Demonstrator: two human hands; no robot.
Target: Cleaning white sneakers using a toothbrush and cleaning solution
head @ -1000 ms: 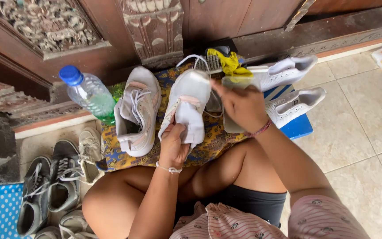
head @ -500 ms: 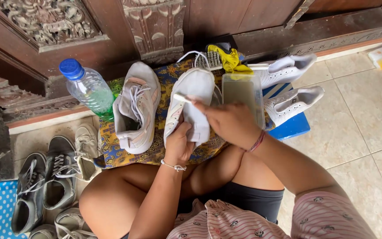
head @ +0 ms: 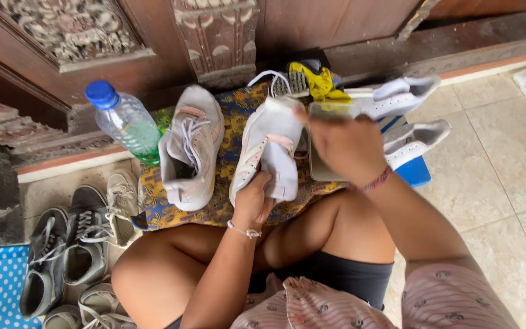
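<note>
The left hand grips a white shoe with pale pink trim by its heel, sole side up, over a patterned cloth. The right hand is curled at its toe.

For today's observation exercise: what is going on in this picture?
A seated person holds a white sneaker up in the left hand, while the right hand works at its top. Its mate lies on a patterned cloth, beside a plastic water bottle. More shoes sit on both sides.
</note>
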